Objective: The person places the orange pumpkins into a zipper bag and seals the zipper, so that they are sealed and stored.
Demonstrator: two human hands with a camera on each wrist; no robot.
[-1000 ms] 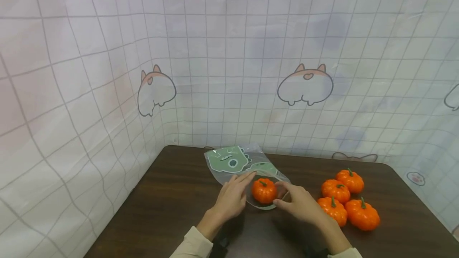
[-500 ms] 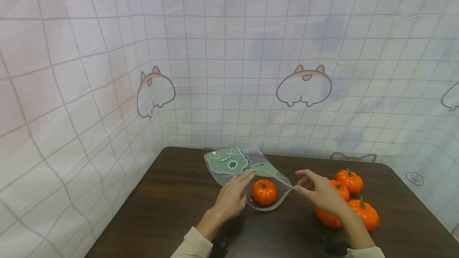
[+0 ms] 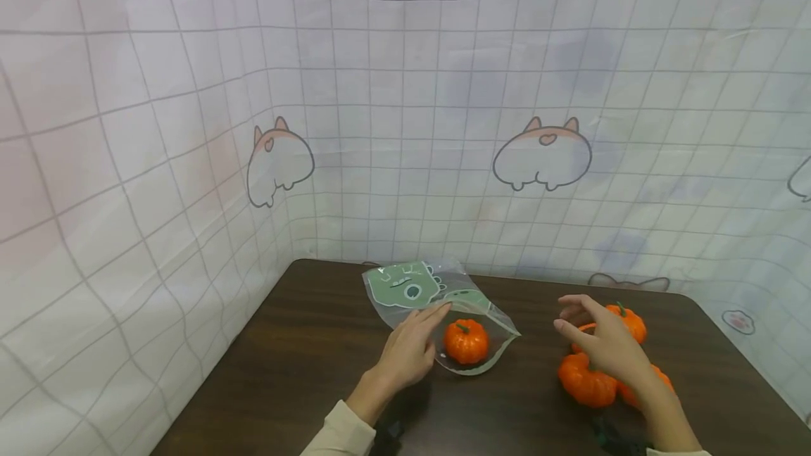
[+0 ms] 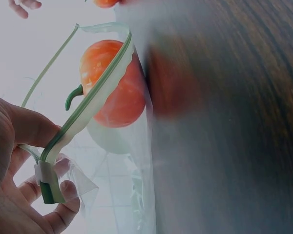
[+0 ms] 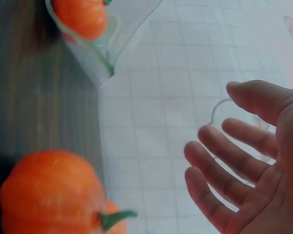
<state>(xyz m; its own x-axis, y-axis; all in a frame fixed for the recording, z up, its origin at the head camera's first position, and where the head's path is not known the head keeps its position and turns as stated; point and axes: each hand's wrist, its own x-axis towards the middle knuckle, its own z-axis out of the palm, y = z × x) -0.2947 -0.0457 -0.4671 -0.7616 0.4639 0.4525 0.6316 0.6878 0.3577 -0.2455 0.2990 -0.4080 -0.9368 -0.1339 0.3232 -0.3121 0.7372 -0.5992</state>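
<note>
A clear plastic zip bag [image 3: 405,286] printed with green cartoon shapes lies on the table, its mouth spread apart toward me. One small orange pumpkin [image 3: 465,341] with a green stem sits inside, near that mouth. My left hand [image 3: 407,352] pinches the left corner of the bag's rim, where the zip strip [image 4: 90,102] ends between thumb and fingers. Away from the bag, my right hand [image 3: 605,342] hovers over the loose pumpkins with fingers spread and nothing in them. A front pumpkin [image 3: 586,380] shows beneath it; the hand and forearm partly cover the others.
Several loose pumpkins cluster on the right, among them a back one [image 3: 633,324] and a right one [image 3: 664,377]. The dark wooden table [image 3: 298,364] meets a grid-patterned cloth [image 3: 405,181] behind and at the left.
My right hand has let go of the bag's right rim and moved right, over the loose pumpkins. The bag's mouth stays apart with its right corner free. My left hand has stayed in place.
</note>
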